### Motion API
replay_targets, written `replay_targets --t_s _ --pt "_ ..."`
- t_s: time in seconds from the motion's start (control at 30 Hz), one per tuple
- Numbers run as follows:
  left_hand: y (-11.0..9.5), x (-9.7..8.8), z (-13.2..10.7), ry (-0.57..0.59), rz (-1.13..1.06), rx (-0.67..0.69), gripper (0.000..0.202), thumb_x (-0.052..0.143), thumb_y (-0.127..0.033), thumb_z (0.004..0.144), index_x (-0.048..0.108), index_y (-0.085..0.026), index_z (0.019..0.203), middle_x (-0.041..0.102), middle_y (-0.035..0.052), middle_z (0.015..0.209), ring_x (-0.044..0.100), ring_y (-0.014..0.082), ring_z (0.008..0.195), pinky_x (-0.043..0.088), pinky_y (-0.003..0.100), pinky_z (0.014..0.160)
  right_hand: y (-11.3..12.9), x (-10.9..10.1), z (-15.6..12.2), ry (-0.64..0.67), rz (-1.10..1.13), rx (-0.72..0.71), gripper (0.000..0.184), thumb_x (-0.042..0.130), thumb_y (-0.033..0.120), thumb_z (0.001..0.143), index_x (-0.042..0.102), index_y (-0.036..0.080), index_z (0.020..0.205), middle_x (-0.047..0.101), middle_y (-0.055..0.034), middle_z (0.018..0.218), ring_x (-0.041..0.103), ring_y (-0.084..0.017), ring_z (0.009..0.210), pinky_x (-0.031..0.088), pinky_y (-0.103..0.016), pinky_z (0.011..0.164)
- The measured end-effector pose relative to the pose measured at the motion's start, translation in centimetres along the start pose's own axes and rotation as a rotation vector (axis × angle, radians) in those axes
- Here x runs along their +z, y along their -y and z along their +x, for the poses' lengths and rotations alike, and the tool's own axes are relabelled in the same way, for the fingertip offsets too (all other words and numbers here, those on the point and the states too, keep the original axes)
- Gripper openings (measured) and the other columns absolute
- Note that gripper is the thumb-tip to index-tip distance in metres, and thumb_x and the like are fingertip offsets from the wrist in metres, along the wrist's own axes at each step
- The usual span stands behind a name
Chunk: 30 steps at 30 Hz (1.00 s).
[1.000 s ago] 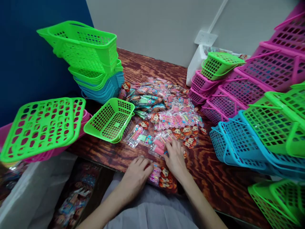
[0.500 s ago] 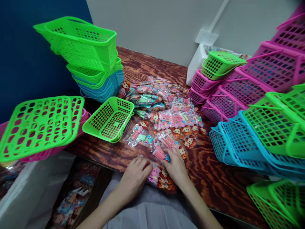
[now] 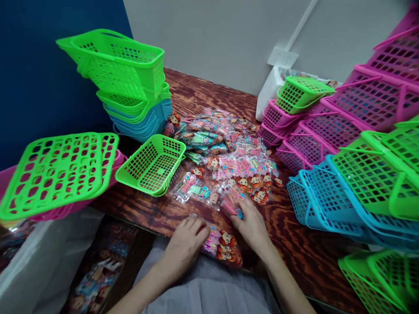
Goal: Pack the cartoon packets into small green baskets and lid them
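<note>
**Left hand** (image 3: 186, 242): palm down, fingers loosely together. It rests on the left end of the near stack of packets (image 3: 225, 247) and has stayed there over the last second.

**Right hand** (image 3: 254, 226): fingers extended and close together, tips on one pink packet (image 3: 231, 205). Whether the thumb closes under it cannot be told.

**Change:** a second ago this hand lay further out, on the near edge of the loose pile of packets (image 3: 234, 157). It has since drawn back, and the pink packet has come with it. The packet now lies just clear of the pile, beyond the fingertips and just short of the near stack. It is separated from the pile but not yet on the stack.

**Near stack:** several packets with doll faces showing, between the two hands at the edge of the table (image 3: 304, 253).

**Single packet** (image 3: 191, 185): flat on the wood, beyond the left hand.

**Small green basket** (image 3: 152, 163): tilted, beyond and outward of the left hand.

**Green lids** (image 3: 55, 174): stacked flat, well out past the left hand.

**Tall basket stack** (image 3: 131, 87): green over blue, far beyond the left hand.

**Blue baskets** (image 3: 327, 205): nested, outward of the right hand.

**Pink baskets** (image 3: 294, 135): nested, beyond the blue ones.
</note>
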<state>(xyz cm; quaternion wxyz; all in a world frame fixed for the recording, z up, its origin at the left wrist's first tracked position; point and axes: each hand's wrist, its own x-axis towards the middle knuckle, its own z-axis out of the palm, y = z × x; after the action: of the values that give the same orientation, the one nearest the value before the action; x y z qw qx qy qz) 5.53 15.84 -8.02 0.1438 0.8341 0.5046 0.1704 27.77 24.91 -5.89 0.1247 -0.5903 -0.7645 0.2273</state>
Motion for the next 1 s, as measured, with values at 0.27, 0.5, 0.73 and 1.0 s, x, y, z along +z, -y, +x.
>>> replay_targets --t_s 0.27,0.5,0.73,1.0 --pt "0.0 -0.1 0.3 0.014 0.007 -0.008 0.024 0.055 -0.013 0.093 0.062 -0.019 0.115 0.062 0.0078 0.112 0.053 0.0233 0.102 0.045 0.041 0.095 -1.1 0.0 1.2 -0.155 -0.376 -0.069 0.022 0.063 0.015 0.083 0.063 0.018 0.105 0.057 -0.0135 0.120 0.044 -0.034 0.124 0.039 -0.049 0.098" --pt "-0.2 -0.4 0.5 -0.034 0.048 0.001 0.021 0.057 -0.015 0.092 0.064 -0.019 0.111 0.059 0.0121 0.124 0.053 0.0259 0.113 0.043 0.047 0.102 1.0 0.8 -2.2 -0.170 -0.361 -0.231 0.031 0.048 0.013 0.093 0.060 0.016 0.121 0.058 -0.0145 0.115 0.052 -0.029 0.106 0.045 -0.043 0.090" --pt "0.5 -1.7 2.2 0.016 0.053 0.039 0.021 0.064 -0.012 0.082 0.066 -0.019 0.101 0.021 0.0155 0.162 0.018 0.0333 0.149 0.014 0.062 0.118 0.8 -0.1 -2.7 -0.044 -0.268 -0.261 0.065 0.051 0.012 0.090 0.032 0.019 0.151 0.063 -0.0122 0.113 0.056 -0.029 0.102 0.047 -0.044 0.086" --pt "-0.1 -2.2 2.7 0.106 0.049 0.087 0.014 0.061 -0.016 0.087 0.066 -0.019 0.100 0.037 0.0165 0.154 0.038 0.0305 0.140 0.018 0.061 0.118 0.9 -1.8 -3.5 0.178 -0.070 -0.246 0.032 0.054 0.015 0.090 0.062 0.019 0.120 0.067 -0.0088 0.113 0.063 -0.024 0.105 0.051 -0.039 0.094"
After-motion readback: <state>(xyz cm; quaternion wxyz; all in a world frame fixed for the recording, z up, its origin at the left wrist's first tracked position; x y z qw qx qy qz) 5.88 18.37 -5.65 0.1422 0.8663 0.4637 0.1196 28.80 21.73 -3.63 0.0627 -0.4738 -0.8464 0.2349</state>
